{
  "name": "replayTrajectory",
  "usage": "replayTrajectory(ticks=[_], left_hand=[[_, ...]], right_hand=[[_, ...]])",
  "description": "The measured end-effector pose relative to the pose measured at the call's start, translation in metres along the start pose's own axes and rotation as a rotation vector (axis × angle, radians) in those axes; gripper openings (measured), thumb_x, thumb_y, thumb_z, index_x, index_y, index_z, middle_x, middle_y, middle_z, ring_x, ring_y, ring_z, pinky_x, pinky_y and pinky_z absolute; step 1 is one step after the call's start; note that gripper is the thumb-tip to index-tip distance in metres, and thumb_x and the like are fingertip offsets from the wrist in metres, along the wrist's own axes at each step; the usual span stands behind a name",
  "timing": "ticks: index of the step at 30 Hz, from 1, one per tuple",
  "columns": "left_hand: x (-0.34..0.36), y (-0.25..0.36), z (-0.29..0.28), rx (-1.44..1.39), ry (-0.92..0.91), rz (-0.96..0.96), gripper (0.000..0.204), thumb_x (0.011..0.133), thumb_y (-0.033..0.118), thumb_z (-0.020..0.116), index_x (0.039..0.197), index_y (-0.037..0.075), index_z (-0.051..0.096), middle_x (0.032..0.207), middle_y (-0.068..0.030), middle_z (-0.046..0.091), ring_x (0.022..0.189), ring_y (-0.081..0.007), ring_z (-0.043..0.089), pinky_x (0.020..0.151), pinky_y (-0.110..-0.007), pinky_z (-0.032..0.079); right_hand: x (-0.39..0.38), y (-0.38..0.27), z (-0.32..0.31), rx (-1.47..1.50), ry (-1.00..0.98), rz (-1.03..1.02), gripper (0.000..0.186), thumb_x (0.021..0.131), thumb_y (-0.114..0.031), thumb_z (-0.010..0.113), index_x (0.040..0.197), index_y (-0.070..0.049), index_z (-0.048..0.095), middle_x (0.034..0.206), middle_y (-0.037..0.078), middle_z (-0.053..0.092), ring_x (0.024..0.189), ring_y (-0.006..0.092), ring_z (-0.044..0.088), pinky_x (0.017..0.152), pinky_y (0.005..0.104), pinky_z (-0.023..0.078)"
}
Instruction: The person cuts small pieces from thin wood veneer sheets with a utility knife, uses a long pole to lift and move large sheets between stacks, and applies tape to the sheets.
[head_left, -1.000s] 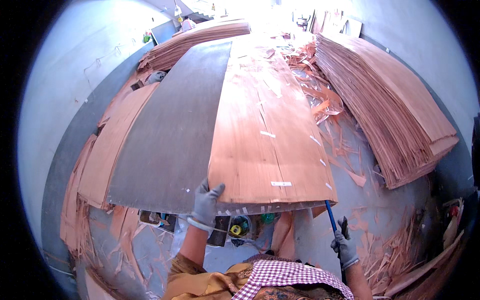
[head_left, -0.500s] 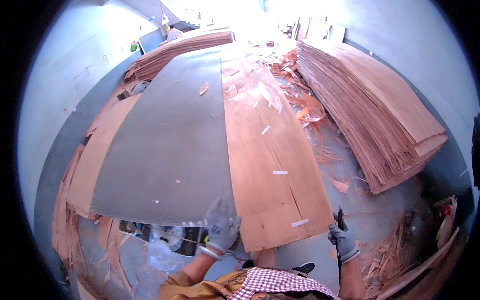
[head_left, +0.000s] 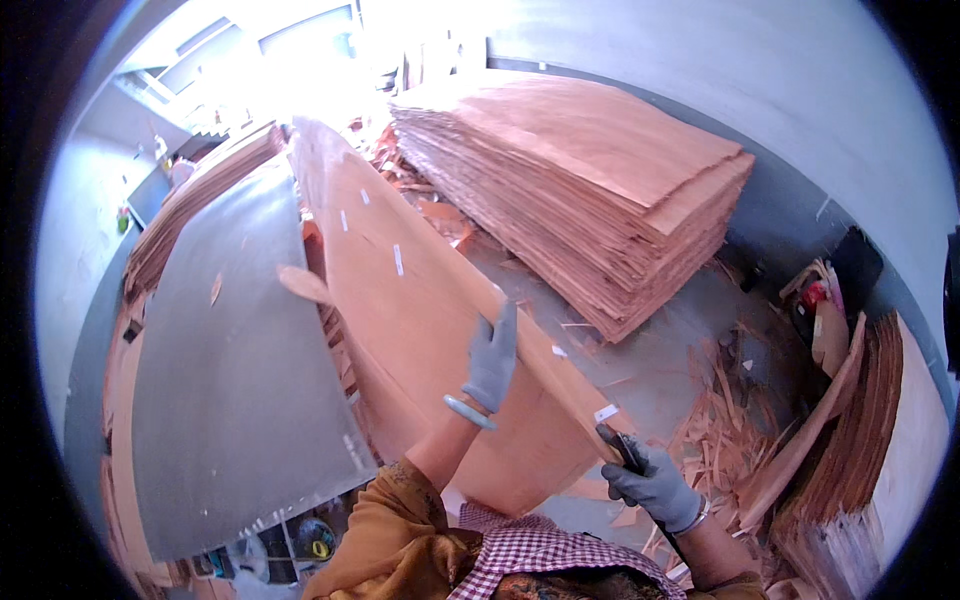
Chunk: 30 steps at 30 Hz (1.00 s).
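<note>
A thin, reddish-brown wood veneer sheet (head_left: 430, 290) with small white tape strips stands raised and bent beside the grey-topped table (head_left: 240, 350). At its upper edge, my gloved left hand (head_left: 490, 360) grips the sheet, fingers long and slightly blurred. My gloved right hand (head_left: 655, 485) is closed round a long, dark, blade-like tool (head_left: 632, 452) at the sheet's near right corner. Whether that hand also pinches the veneer, I cannot tell. Both hands wear grey gloves.
A tall veneer stack (head_left: 600, 200) stands on the right, another stack (head_left: 190, 210) at the far left. Veneer scraps (head_left: 710, 410) litter the floor. More sheets (head_left: 850, 430) lean at the near right. A loose veneer piece (head_left: 303, 284) lies by the table's right edge.
The taped sheet, flat on the table before, is now lifted and bent toward the right. My left hand has moved from the table's near edge onto it. The view has turned right.
</note>
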<state>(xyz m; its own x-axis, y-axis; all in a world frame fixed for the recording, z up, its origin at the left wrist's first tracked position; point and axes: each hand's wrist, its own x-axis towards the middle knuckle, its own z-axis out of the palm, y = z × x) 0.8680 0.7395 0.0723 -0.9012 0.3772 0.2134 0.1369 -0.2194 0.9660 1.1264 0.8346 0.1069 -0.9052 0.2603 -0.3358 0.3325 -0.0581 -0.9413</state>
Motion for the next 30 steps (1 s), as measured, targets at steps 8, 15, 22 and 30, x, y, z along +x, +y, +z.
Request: replayTrajectory(ticks=[8, 15, 22, 30], left_hand=[[0.077, 0.000, 0.134, 0.142, -0.169, 0.054, 0.045, 0.092, 0.029, 0.054, 0.113, -0.010, 0.047, 0.101, -0.0192, 0.056, 0.095, -0.0186, 0.053, 0.083, -0.033, 0.043], [0.183, 0.005, 0.292, 0.275, -0.077, 0.331, 0.070, 0.084, 0.036, 0.058, 0.123, -0.016, 0.032, 0.116, -0.0353, 0.047, 0.109, -0.0484, 0.047, 0.091, -0.045, 0.040], [0.283, 0.004, 0.430, 0.128, -0.188, 0.528, 0.055, 0.088, 0.038, 0.054, 0.116, -0.008, 0.041, 0.105, -0.0297, 0.054, 0.097, -0.0394, 0.055, 0.085, -0.043, 0.043], [0.367, -0.045, 0.523, 0.305, -0.325, 0.548, 0.050, 0.092, 0.035, 0.049, 0.123, -0.005, 0.041, 0.112, -0.0249, 0.055, 0.099, -0.0332, 0.056, 0.085, -0.039, 0.044]], right_hand=[[0.036, -0.011, -0.123, 0.323, 0.122, -0.066, 0.056, 0.082, -0.004, 0.059, 0.135, -0.001, 0.039, 0.067, 0.003, 0.056, 0.051, 0.0086, 0.049, 0.045, 0.0182, 0.034], [0.101, -0.034, -0.241, 0.342, 0.274, -0.224, 0.058, 0.080, 0.001, 0.055, 0.135, 0.002, 0.035, 0.054, 0.004, 0.049, 0.041, 0.0110, 0.043, 0.037, 0.0223, 0.032], [0.157, -0.091, -0.374, 0.205, 0.427, -0.293, 0.051, 0.082, -0.005, 0.055, 0.131, 0.003, 0.041, 0.054, 0.000, 0.048, 0.040, 0.0074, 0.041, 0.036, 0.0204, 0.031], [0.257, -0.116, -0.556, 0.313, 0.346, -0.352, 0.033, 0.084, -0.011, 0.058, 0.115, -0.001, 0.054, 0.056, -0.001, 0.049, 0.042, 0.0074, 0.041, 0.038, 0.0198, 0.032]])
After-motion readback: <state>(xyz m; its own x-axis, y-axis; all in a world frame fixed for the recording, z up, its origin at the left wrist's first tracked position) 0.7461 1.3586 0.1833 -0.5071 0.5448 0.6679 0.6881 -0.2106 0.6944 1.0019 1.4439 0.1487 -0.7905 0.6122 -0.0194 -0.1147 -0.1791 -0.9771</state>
